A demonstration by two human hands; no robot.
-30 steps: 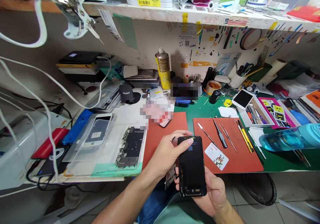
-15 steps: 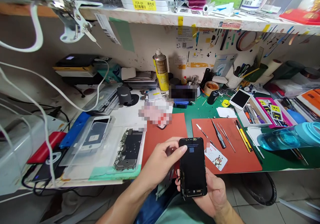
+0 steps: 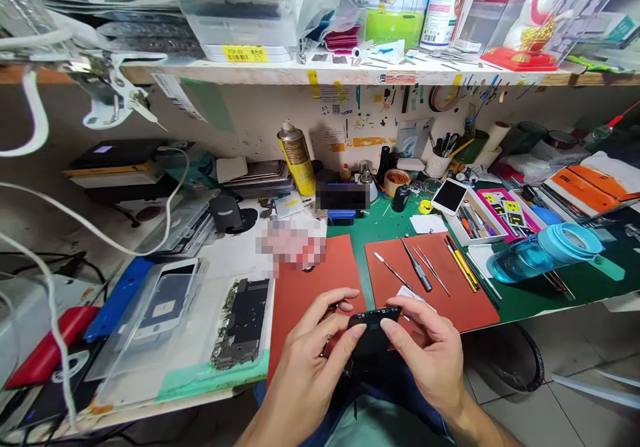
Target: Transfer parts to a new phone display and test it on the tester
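Pinching the screen (image 3: 373, 335) at its far corners, thumbs against fingers, with left hand (image 3: 311, 357) and right hand (image 3: 436, 352). Lying between both, equally near, above the lap (image 3: 407, 392), long axis running steeply down toward the body.

The black phone panel (image 3: 374, 324) is tilted, its top edge facing up, held between both hands (image 3: 320, 357).
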